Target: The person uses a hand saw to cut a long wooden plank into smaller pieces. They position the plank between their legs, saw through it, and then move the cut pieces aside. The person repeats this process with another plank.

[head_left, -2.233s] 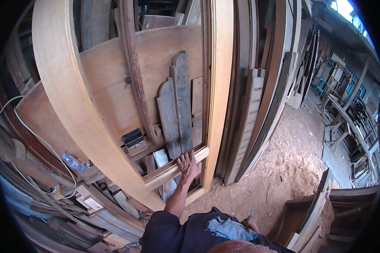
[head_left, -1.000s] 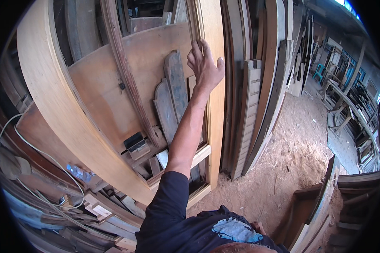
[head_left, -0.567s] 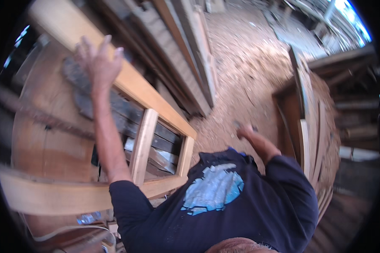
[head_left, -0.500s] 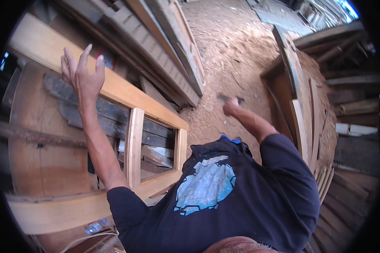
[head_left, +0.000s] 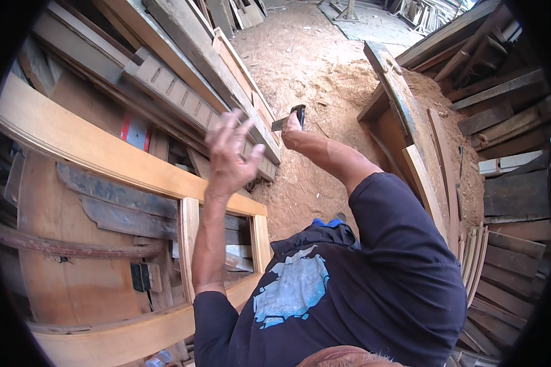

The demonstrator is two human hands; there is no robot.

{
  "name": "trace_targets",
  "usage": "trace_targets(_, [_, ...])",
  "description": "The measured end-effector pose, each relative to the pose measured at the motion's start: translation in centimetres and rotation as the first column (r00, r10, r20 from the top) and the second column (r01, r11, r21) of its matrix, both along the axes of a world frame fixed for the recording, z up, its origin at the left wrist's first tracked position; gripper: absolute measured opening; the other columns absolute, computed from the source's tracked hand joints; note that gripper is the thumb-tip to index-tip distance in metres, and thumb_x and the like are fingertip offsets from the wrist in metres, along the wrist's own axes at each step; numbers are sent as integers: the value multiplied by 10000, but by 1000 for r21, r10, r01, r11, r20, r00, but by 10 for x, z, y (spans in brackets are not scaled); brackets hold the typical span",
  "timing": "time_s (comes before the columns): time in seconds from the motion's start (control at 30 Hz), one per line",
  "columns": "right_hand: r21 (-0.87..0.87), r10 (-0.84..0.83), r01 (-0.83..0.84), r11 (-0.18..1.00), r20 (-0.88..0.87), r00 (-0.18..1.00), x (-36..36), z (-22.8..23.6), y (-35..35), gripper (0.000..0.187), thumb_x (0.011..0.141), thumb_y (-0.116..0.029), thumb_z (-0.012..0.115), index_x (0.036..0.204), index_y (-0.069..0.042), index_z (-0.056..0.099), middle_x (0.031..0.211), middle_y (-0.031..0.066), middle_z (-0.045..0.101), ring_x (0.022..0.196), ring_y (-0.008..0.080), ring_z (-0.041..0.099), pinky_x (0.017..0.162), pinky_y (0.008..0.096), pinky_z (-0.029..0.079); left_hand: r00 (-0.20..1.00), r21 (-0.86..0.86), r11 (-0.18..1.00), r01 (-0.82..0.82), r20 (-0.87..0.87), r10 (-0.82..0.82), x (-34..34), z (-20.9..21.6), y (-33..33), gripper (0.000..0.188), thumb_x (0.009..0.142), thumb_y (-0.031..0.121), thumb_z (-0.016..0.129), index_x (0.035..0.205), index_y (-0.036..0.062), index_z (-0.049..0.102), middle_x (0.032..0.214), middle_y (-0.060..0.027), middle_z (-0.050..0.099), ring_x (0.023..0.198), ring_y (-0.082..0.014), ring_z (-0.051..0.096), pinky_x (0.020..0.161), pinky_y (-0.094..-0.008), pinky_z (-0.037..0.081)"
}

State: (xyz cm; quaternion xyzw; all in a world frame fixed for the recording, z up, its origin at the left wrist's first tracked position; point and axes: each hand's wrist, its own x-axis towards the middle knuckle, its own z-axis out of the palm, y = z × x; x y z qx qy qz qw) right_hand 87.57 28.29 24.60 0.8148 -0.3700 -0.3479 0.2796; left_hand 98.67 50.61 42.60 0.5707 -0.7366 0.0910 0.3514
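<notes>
Nearest, the dark shirt (head_left: 379, 269), with its pale blue print, occupies the lower centre. Forward and left of it, the wooden frame (head_left: 104, 145) stands on the person's left side, its short crosspiece (head_left: 187, 232) joining the two long rails. Behind the frame's openings are dark boards (head_left: 128, 217) and a brown panel (head_left: 73, 269). The left forearm crosses the frame. The left hand (head_left: 231, 156), slightly blurred, is raised with fingers apart and grips nothing; whether it touches the frame cannot be told. Farther forward, the right hand (head_left: 292, 130) is closed around a dark tool (head_left: 299, 112) with a flat grey part, held clear of the frame. Left of the tool, a slotted board (head_left: 168, 90) lies among long timbers. Beyond, shavings cover the floor (head_left: 294, 67).
</notes>
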Motion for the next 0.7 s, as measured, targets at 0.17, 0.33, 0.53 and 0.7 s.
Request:
trace_targets(0.17, [6, 20, -22, 1000, 209, 978, -10, 26, -1, 287, 869, -217, 670, 1089, -51, 750, 984, 158, 758, 963, 329, 708, 862, 538, 500, 813, 30, 831, 555, -230, -535, -99, 4, -37, 390, 770, 131, 692, 1147, 36, 673, 1120, -178, 674, 1113, -322, 616, 1003, -428, 451])
trace_targets(0.33, [77, 105, -158, 984, 464, 879, 9, 27, 18, 317, 848, -243, 682, 1092, -53, 748, 1002, 166, 753, 978, 330, 708, 868, 522, 512, 507, -18, 598, 801, -512, -694, -142, 5, -22, 194, 646, 61, 592, 829, 21, 642, 875, -156, 627, 880, -327, 593, 842, -461, 479])
trace_targets(0.53, [217, 106, -291, 932, 605, 789, -12, -14, 35, 355, 822, -275, 698, 1096, -55, 746, 1023, 174, 747, 995, 331, 707, 875, 502, 526, 344, -40, 464, 885, -613, -711, -186, -13, 17, 184, 788, 188, 615, 782, 10, 663, 752, -174, 663, 706, -335, 656, 653, -428, 509])
trace_targets(0.7, [366, 152, -362, 857, 492, 857, 6, -82, 62, 388, 800, -301, 711, 1099, -57, 744, 1041, 181, 742, 1010, 332, 706, 880, 486, 538, 778, 186, 799, 572, -433, -455, -196, -87, 5, 331, 820, 305, 593, 660, 19, 640, 707, -199, 658, 744, -401, 665, 683, -481, 519])
